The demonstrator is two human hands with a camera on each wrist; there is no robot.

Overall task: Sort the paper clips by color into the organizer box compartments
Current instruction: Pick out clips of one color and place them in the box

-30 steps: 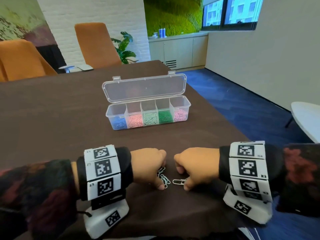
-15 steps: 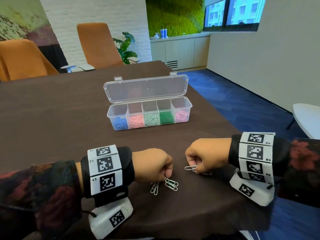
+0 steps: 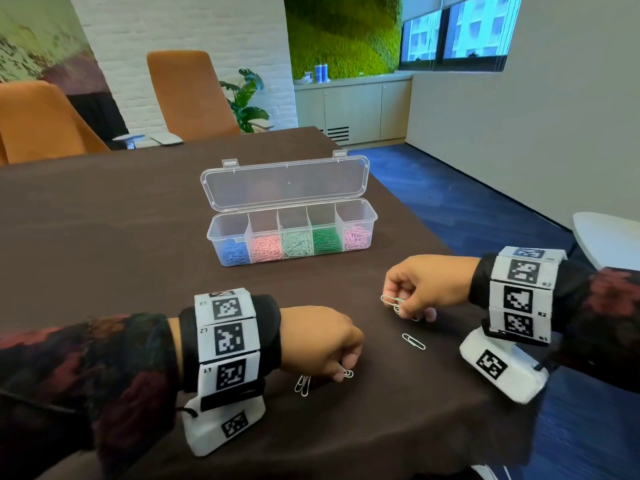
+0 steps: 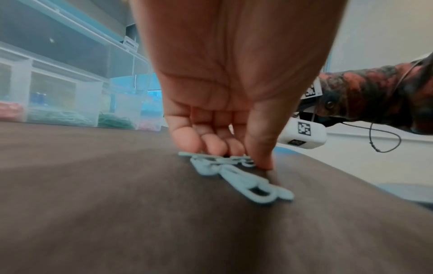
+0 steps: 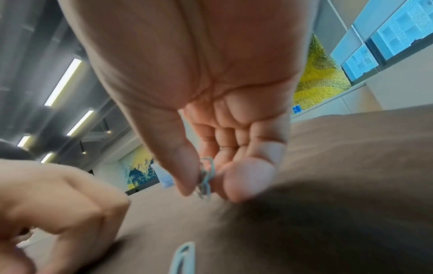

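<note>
On a brown table [image 3: 104,254], the left hand [image 3: 320,341] curls its fingertips onto pale paper clips [image 4: 225,166]. Slightly farther, the right hand [image 3: 426,285] pinches two clips [image 3: 393,301]. Beyond stands an open organizer box [image 3: 291,237] holding sorted clips.

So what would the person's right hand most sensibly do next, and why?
Probably carry its catch to the organizer box. The right hand already pinches pale green paper clips clear of the table, and the box stands open with a light green compartment in the middle. One loose clip stays for later.
</note>
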